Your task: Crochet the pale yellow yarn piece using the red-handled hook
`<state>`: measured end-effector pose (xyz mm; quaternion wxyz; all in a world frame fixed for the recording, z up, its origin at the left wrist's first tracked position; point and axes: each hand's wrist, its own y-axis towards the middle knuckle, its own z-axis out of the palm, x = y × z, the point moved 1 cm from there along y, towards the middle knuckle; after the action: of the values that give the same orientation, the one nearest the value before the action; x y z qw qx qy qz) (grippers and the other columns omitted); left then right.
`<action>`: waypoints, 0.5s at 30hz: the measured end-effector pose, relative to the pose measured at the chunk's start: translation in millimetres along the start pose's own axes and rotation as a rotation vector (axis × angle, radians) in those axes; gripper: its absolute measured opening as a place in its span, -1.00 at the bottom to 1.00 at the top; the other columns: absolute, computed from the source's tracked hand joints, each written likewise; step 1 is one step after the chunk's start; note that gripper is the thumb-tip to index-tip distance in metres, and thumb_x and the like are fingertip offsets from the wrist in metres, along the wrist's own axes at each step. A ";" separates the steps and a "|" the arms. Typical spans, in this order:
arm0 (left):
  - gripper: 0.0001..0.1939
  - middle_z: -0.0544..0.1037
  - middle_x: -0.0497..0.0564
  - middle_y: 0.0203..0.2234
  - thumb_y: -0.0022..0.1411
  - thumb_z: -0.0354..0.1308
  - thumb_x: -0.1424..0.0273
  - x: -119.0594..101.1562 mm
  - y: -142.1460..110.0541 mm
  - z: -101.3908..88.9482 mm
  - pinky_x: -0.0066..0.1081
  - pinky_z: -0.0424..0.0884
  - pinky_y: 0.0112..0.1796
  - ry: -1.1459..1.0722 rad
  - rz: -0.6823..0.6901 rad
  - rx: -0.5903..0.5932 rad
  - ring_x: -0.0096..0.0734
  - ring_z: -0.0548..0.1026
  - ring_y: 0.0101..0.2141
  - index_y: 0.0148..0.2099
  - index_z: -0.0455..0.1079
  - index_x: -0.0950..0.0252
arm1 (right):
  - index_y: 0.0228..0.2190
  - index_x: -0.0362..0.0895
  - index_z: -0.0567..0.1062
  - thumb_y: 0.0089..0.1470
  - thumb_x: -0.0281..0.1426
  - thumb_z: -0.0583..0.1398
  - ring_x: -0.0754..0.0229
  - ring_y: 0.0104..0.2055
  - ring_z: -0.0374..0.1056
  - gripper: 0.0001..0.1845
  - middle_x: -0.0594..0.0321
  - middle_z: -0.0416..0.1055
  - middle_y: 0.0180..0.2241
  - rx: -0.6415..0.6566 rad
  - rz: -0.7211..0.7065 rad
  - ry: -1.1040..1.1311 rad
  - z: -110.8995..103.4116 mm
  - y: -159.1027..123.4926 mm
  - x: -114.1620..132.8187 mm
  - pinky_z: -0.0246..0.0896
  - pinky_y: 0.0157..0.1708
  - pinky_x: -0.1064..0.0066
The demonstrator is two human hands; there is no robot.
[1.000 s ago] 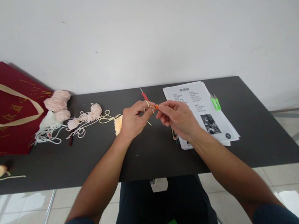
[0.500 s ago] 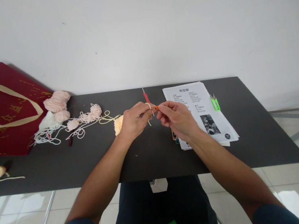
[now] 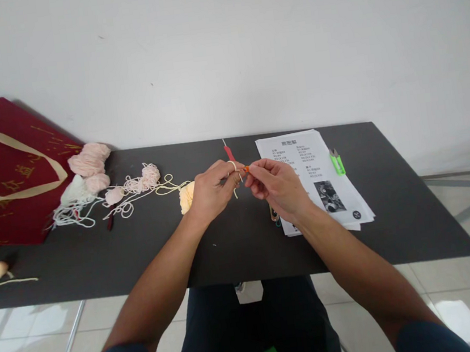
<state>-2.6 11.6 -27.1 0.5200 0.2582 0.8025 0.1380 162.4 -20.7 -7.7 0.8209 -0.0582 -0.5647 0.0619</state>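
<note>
Both arms [image 3: 161, 276] converge, left fingers [image 3: 222, 170] pinching yarn [image 3: 236, 193], right fingers [image 3: 262, 171] apparently an orange piece [image 3: 247, 169].

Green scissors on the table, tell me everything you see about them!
The small scissors have a bright green body that looks like plastic and short grey blades that look like metal. They lie at the right edge of the printed papers, blades pointing towards the wall. The right hand isn't touching them.
</note>
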 end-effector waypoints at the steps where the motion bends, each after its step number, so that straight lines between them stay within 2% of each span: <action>1: -0.85 0.66 -0.04 -0.32 0.39 0.23 0.31 0.1 0.2 0.2 -0.48 0.44 -0.27 0.010 0.003 -0.007 -0.48 0.58 -0.35 -0.16 0.63 0.18 | -0.45 -0.12 0.50 0.06 -0.21 0.41 0.40 -0.62 0.26 -0.71 0.33 0.52 -0.55 -0.006 -0.005 -0.014 -0.2 0.3 -0.8 0.03 -0.65 0.51; 6: -0.88 0.63 -0.06 -0.39 0.32 0.30 0.33 1.8 0.2 2.9 -0.49 0.42 -0.32 0.017 -0.017 -0.033 -0.51 0.52 -0.43 -0.13 0.63 0.20 | -0.46 -0.10 0.49 0.08 -0.22 0.37 0.39 -0.62 0.25 -0.74 0.33 0.51 -0.57 -0.034 -0.026 -0.102 -1.2 1.7 -3.7 0.03 -0.67 0.52; 10: -0.82 0.65 -0.04 -0.38 0.26 0.37 0.27 1.7 -0.2 7.5 -0.49 0.41 -0.39 -0.222 -0.118 -0.091 -0.53 0.52 -0.46 -0.14 0.62 0.22 | -0.48 -0.10 0.46 0.09 -0.21 0.36 0.40 -0.65 0.21 -0.73 0.35 0.48 -0.59 -0.016 -0.001 -0.114 -0.8 0.9 -2.6 -0.02 -0.68 0.53; 15: -0.69 0.62 -0.06 -0.51 0.06 0.53 0.20 -2.0 2.3 8.5 -0.51 0.36 -0.53 -0.488 -0.210 -0.110 -0.55 0.43 -0.59 -0.22 0.61 0.25 | -0.48 -0.10 0.45 0.07 -0.17 0.37 0.42 -0.67 0.14 -0.68 0.36 0.47 -0.61 0.068 0.066 -0.056 0.0 -2.3 1.1 -0.09 -0.68 0.52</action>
<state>6.3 12.0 -28.0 0.7227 0.1707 0.6671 0.0605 162.8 -22.8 -6.3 0.8038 -0.0472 -0.5828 0.1096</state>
